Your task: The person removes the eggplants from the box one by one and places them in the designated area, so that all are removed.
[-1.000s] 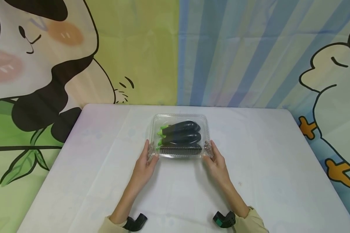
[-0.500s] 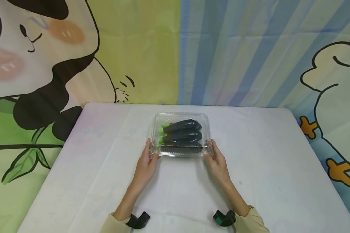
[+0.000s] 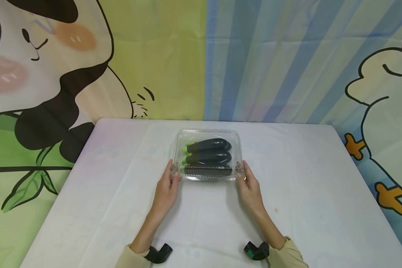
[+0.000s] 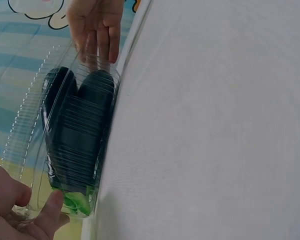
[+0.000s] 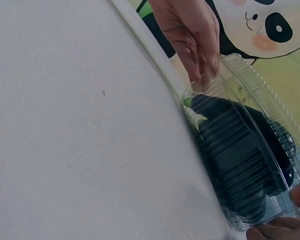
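Observation:
A clear plastic clamshell box (image 3: 207, 178) stands in the middle of the table, its lid down over several dark eggplants (image 3: 207, 157) with green stem ends pointing left. My left hand (image 3: 165, 191) grips the box's near left corner, thumb at the front and fingers along the side. At the near right corner my right hand (image 3: 250, 191) holds it the same way. In the left wrist view, the thumb and fingers of the left hand (image 4: 15, 215) pinch the rim beside the green stems. The right wrist view shows the right hand (image 5: 285, 227) at the eggplants' rounded ends.
A white cloth covers the table (image 3: 120, 208). Behind it hangs a printed curtain (image 3: 167, 56) with a panda and a white cartoon animal. Black wrist devices (image 3: 159, 254) sit on both forearms near the front.
Both thumbs have shifted slightly outward along the front corners of the box. The eggplants lie a touch differently inside, and the box has barely moved.

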`<state>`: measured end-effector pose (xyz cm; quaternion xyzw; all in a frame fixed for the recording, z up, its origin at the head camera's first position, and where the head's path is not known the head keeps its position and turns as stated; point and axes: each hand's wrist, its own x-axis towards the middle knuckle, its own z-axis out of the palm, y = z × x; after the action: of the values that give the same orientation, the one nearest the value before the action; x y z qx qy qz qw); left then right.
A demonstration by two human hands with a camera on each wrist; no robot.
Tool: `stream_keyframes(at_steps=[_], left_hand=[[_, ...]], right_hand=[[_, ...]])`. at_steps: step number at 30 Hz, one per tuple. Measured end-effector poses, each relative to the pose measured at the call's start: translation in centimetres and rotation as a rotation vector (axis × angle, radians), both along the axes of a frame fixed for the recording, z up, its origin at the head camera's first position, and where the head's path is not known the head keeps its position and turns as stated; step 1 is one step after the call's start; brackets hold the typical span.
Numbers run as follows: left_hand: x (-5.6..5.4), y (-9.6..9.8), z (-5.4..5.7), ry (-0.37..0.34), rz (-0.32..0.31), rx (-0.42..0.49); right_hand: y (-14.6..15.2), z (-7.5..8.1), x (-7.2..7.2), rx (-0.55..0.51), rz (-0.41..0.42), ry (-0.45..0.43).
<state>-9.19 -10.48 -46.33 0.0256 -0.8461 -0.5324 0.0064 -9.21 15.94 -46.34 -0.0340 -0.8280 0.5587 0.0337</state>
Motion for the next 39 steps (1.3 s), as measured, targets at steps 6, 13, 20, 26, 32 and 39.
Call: stream_keyframes(at_steps=[6, 13, 20, 26, 32, 39], left_hand=[[-0.1, -0.1, 0.1, 0.003, -0.001, 0.023], [-0.1, -0.4, -0.1, -0.006, 0.003, 0.053], [-0.3, -0.4, -0.2, -0.007, 0.019, 0.055], [-0.2, -0.4, 0.1, -0.018, 0.021, 0.084], [-0.6, -0.7, 0.3, -0.007, 0.032, 0.135], [-1.2, -1.1, 0.0, -0.012, 0.042, 0.192]], right_hand=[[-0.1, 0.0, -0.1, -0.038, 0.016, 0.011], [-0.4, 0.8, -0.1, -0.058, 0.012, -0.023], [-0.3, 0.1, -0.3, -0.069, -0.002, -0.002], [-0.3, 0.0, -0.4, -0.121, 0.018, -0.015], [-0.2, -0.1, -0.4, -0.136, 0.026, -0.004], [-0.1, -0.2, -0.4, -0.210, 0.066, 0.016]])
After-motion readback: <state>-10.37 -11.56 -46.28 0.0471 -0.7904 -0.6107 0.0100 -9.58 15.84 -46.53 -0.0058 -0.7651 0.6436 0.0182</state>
